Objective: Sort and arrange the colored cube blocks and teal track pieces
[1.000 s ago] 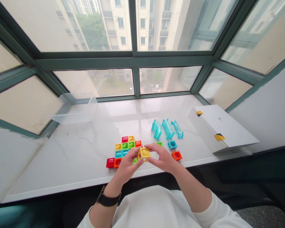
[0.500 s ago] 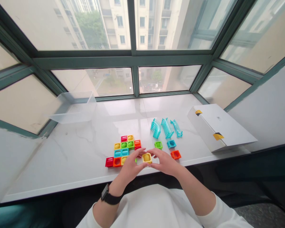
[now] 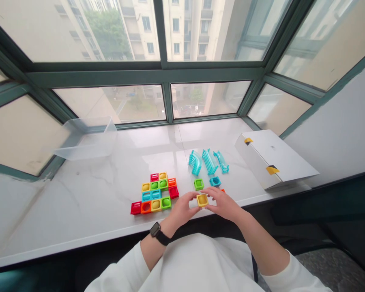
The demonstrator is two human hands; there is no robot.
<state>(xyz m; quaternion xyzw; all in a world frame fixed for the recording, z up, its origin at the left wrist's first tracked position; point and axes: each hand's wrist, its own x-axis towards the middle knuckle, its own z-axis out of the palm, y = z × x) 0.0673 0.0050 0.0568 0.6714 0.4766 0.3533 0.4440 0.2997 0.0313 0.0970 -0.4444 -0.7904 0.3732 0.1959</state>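
A yellow block with a rounded hollow is held between both hands near the front edge of the white sill. My left hand grips its left side, fingers and thumb closed on it. On the opposite side, my right hand pinches the same block. Left of the hands lie several coloured blocks in rows, among them a green block and a red block. Beyond my right hand sit a loose green block and a blue block. An orange block is mostly hidden behind that hand.
Three clear teal track pieces, a curved one, a straight one and a narrow one, lie farther back. A white box stands at the right. At the left is a clear plastic bin. Windows border the sill.
Both hands have moved right with the yellow block, away from the rows. The green and red blocks at the rows' right side now show fully. The orange block has become mostly covered.
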